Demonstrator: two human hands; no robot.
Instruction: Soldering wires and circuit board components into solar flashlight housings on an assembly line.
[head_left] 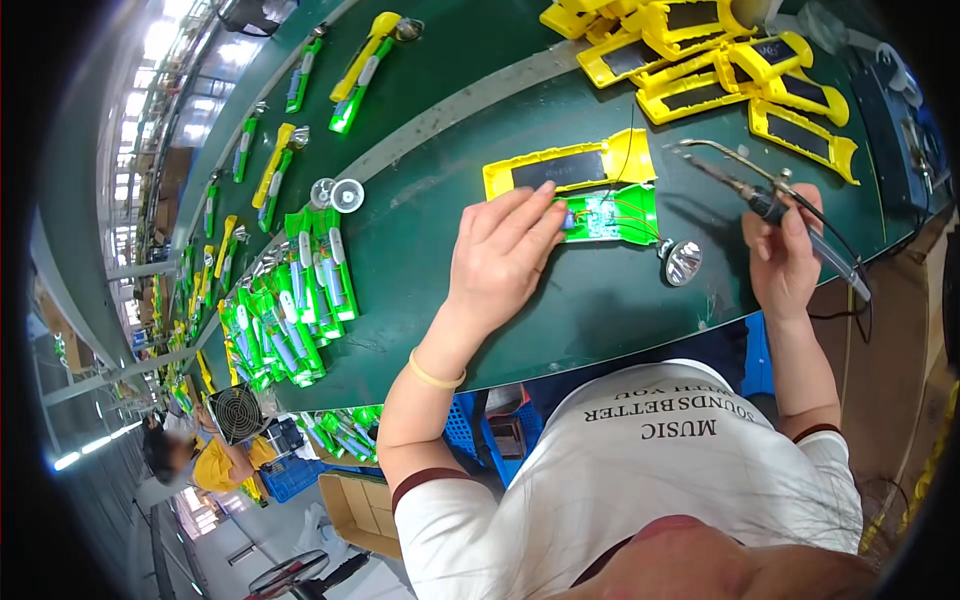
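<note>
My left hand (505, 252) lies over the left end of a green flashlight housing (640, 212), its fingers closed on it. A circuit board (600, 216) and thin red wires show inside the housing, and part of a blue cell peeks out by my fingertips. The wires lead to a round silver reflector (683, 263) at the near right. Behind the housing lies a yellow shell half (560, 168) with a dark panel; a thin dark wire crosses it. My right hand (783, 250) is wrapped round a soldering iron (765, 204), with a curved metal tube fixed along it. Its tip points left, apart from the board.
Yellow shells (700, 70) are heaped at the far right. Green flashlight bodies (285, 325) pile up at the left, near two loose reflectors (347, 195). Yellow-green pairs line the far-left strip. A cable hangs from the iron. A fan (238, 413) and another person (215, 465) are beyond.
</note>
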